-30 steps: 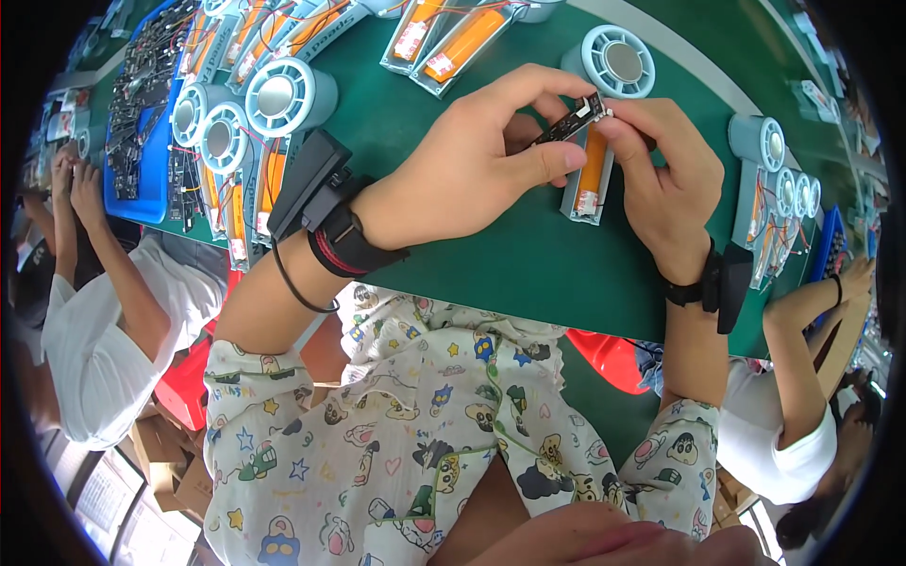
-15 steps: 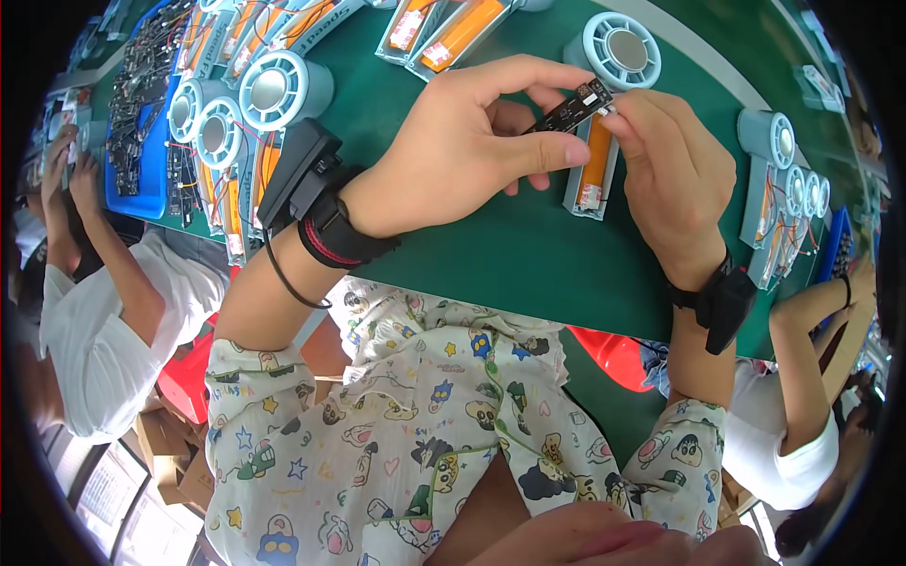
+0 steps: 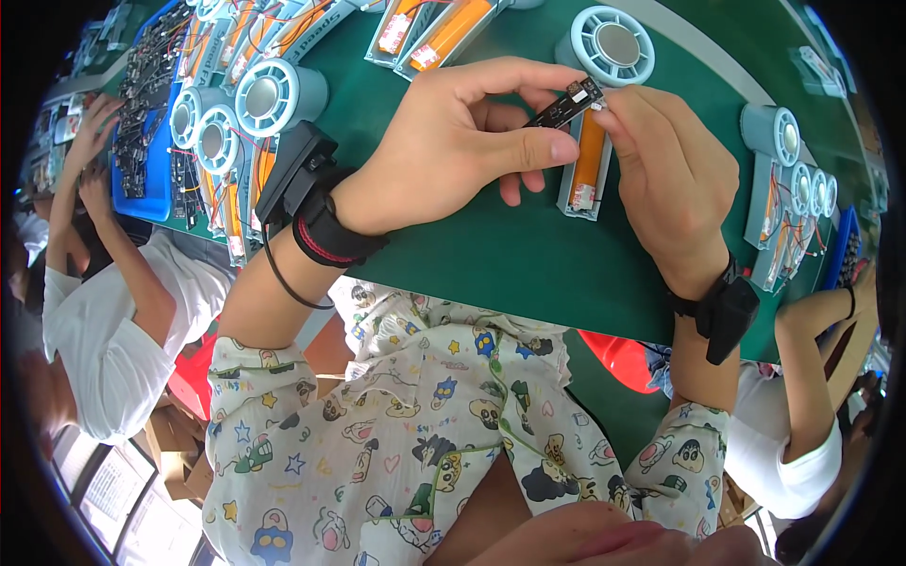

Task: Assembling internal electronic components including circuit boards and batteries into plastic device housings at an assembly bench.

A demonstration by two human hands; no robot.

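My left hand [image 3: 462,141] grips a narrow black circuit board [image 3: 564,106] between thumb and fingers, tilted up to the right. At the board's right end, my right hand [image 3: 678,174] pinches a small white plug [image 3: 599,106]; whether it is seated in the board I cannot tell. Beneath both hands lies an open light-blue handheld fan [image 3: 566,47], its round grille at the far end. An orange-wrapped battery [image 3: 590,156] sits in its handle, partly hidden by my fingers.
More open fans [image 3: 281,97] with orange batteries and loose wires crowd the left of the green table [image 3: 453,269]. A blue tray [image 3: 142,206] holds several black boards. Other fans [image 3: 771,134] stand at the right. People in white shirts work on both sides.
Both hands stay together at the board's end, with only slight shifts of the fingers. The whole view has moved a little. At the left, a co-worker's hands have moved apart.
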